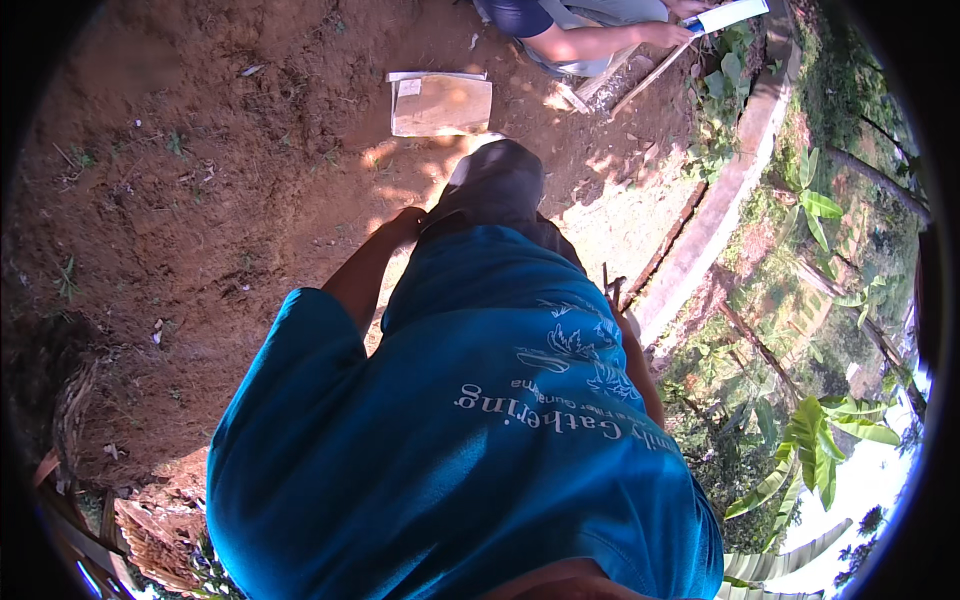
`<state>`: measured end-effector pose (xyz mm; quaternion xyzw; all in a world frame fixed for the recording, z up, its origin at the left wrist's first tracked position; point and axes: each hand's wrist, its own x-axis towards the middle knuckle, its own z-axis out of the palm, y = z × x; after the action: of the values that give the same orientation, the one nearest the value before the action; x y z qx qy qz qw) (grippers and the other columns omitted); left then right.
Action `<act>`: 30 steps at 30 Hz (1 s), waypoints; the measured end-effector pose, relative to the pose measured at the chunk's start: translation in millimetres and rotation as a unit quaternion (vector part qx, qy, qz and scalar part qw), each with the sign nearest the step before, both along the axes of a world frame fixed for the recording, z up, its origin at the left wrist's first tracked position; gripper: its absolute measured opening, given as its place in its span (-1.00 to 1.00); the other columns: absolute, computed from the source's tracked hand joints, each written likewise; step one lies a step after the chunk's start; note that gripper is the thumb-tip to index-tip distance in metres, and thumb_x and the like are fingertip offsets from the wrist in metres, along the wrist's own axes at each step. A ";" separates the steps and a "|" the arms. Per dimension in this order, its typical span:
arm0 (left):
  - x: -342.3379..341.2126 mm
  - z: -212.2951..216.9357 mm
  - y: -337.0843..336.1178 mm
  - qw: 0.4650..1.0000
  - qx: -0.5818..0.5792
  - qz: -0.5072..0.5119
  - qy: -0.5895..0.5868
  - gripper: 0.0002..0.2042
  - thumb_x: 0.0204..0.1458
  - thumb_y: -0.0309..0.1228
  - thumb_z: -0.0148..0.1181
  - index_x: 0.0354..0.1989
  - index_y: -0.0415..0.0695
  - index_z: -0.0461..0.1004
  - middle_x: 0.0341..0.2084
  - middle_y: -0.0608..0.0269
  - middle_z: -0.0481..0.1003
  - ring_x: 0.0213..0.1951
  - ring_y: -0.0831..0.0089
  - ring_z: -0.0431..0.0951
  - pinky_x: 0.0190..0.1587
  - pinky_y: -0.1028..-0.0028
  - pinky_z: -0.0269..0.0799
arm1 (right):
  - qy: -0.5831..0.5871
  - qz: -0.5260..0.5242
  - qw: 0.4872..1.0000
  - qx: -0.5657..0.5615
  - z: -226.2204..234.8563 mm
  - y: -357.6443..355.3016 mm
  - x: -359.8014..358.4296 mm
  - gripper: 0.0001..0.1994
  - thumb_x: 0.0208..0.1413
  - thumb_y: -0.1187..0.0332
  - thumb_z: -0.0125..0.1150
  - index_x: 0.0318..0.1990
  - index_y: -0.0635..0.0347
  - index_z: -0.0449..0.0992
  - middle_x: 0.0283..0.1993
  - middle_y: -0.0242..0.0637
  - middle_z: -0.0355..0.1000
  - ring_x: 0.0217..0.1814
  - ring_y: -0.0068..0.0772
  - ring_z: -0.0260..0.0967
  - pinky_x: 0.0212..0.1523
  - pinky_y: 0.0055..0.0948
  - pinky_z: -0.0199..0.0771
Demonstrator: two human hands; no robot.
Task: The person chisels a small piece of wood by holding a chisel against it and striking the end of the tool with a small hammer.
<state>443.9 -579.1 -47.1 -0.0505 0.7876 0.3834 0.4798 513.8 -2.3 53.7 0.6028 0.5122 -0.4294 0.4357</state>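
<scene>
Flat board [441,104] on soil [200,200], beyond person [470,430]

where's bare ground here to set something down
The widest bare patch is the red-brown soil left of the cardboard box, running down to the woven basket. A sunlit strip lies between the person's torso and the concrete curb. It is crowded at the top, where another person works with sticks, and the plants beyond the curb leave no room.

Single head view, fisheye, looking steeply down the wearer's own torso: blue shirt [470,440] fills the lower centre, very near. Beyond it, bare red soil [200,170] at standing distance; a concrete curb [720,210] bends along the right rim.
</scene>
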 end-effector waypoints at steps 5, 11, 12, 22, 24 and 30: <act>-18.5 59.4 -1.0 0.978 -0.175 -0.109 -0.014 -0.55 0.10 0.03 0.08 -0.19 -0.12 0.63 -0.20 -0.04 0.62 -0.12 0.05 0.64 -0.13 0.14 0.50 | 0.025 0.053 0.998 0.007 -8.6 -17.1 -32.7 -0.43 -0.02 -0.20 0.42 -0.21 0.20 0.56 -0.44 -0.29 0.48 -0.49 -0.41 0.42 -0.47 -0.38 0.45; 1.8 98.5 -31.4 0.972 -0.201 -0.117 -0.032 -0.58 0.10 -0.01 0.11 -0.19 -0.13 0.62 -0.20 -0.06 0.61 -0.07 0.01 0.61 -0.07 0.17 0.49 | 0.092 0.094 0.991 -0.029 -15.8 -58.8 -74.0 -0.57 0.04 -0.15 0.38 -0.37 0.00 0.42 -0.56 -0.45 0.34 -0.66 -0.57 0.27 -0.71 -0.58 0.10; 12.7 101.5 -41.0 0.973 -0.201 -0.112 -0.022 -0.60 0.10 -0.02 0.11 -0.17 -0.11 0.62 -0.20 -0.05 0.61 -0.07 0.01 0.61 -0.06 0.18 0.49 | 0.080 0.124 0.989 -0.032 -4.0 -72.1 -88.5 -0.57 0.05 -0.17 0.35 -0.38 -0.03 0.42 -0.55 -0.48 0.36 -0.66 -0.59 0.28 -0.73 -0.60 0.06; 39.0 98.6 -79.8 0.978 -0.141 0.151 0.043 -0.72 0.20 -0.23 0.04 -0.06 -0.04 0.58 -0.19 0.03 0.62 -0.09 0.03 0.61 -0.03 0.19 0.50 | 0.086 0.229 0.968 -0.053 -22.9 -124.8 -126.5 -0.56 0.08 -0.06 0.38 -0.27 0.19 0.50 -0.52 -0.37 0.43 -0.66 -0.56 0.32 -0.73 -0.57 0.16; 19.8 103.0 -71.1 0.972 -0.104 0.202 0.055 -0.72 0.17 -0.23 0.05 -0.05 -0.03 0.58 -0.14 -0.01 0.61 0.00 0.00 0.58 0.04 0.17 0.49 | 0.091 0.255 0.962 -0.043 -23.1 -132.0 -130.8 -0.56 0.08 -0.05 0.38 -0.29 0.19 0.51 -0.51 -0.35 0.45 -0.66 -0.55 0.33 -0.73 -0.56 0.16; -1.6 91.6 -86.7 0.984 -0.098 0.061 0.138 -0.77 0.09 -0.30 0.11 -0.21 -0.13 0.60 -0.33 -0.03 0.61 -0.22 0.04 0.63 -0.13 0.18 0.51 | 0.115 0.202 0.972 -0.027 -11.3 -161.7 -131.9 -0.58 0.08 -0.05 0.38 -0.29 0.15 0.51 -0.47 -0.39 0.44 -0.63 -0.58 0.30 -0.72 -0.60 0.12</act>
<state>442.2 -665.8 44.4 -0.0915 0.8754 0.3362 0.3352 381.9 -164.0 42.4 0.4217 0.6582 -0.4123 0.4680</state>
